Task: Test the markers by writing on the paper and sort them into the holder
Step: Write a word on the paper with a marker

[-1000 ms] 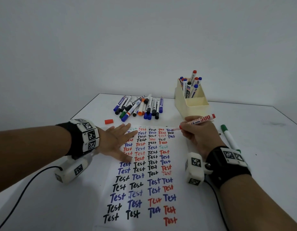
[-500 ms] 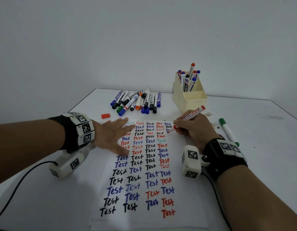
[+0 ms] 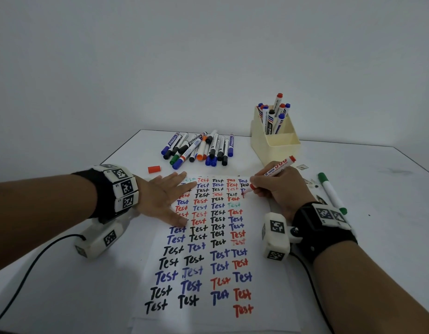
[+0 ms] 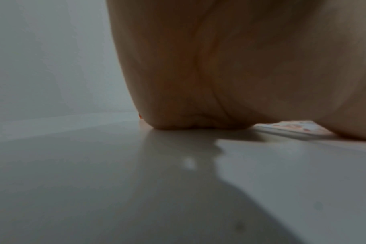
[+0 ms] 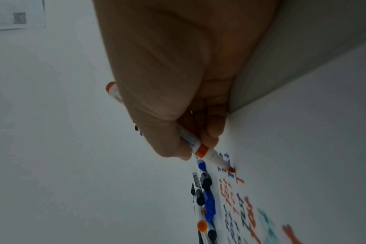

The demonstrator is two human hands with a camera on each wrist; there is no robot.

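- Right hand [image 3: 279,189] curled round a red marker [image 3: 273,173], uncapped, tilted with its back end up toward the holder and its tip down on the paper [image 3: 261,266] near the sheet's far right corner.
- In the right wrist view, same marker [image 5: 190,140] pinched between thumb and fingers, red tip touching the sheet beside a fresh red stroke.
- Left hand [image 3: 166,198] flat, fingers straight and spread, grasping nothing, pressed on the far left part of the paper; heel of the hand down on the white surface [image 3: 64,297].
- Left wrist view: only the underside of the left hand [image 4: 230,74] close to the lens, resting on the surface, with an edge of the paper [image 4: 293,130] just visible.
- Paper filled with rows of "Test" in black, blue, red and a little green.
- Cream holder [image 3: 275,143] standing beyond the right hand, two compartments: the far one with several capped markers upright, blue, red and black caps; nothing seen in the near one.
- Pile of capped markers [image 3: 201,148] lying on the surface beyond the paper, left of the holder, well apart from both hands; blue, black, green and orange caps.
- Loose red cap [image 3: 153,169] on the surface just beyond the left hand.
- Green marker [image 3: 331,192] lying on the surface to the right of the right hand.
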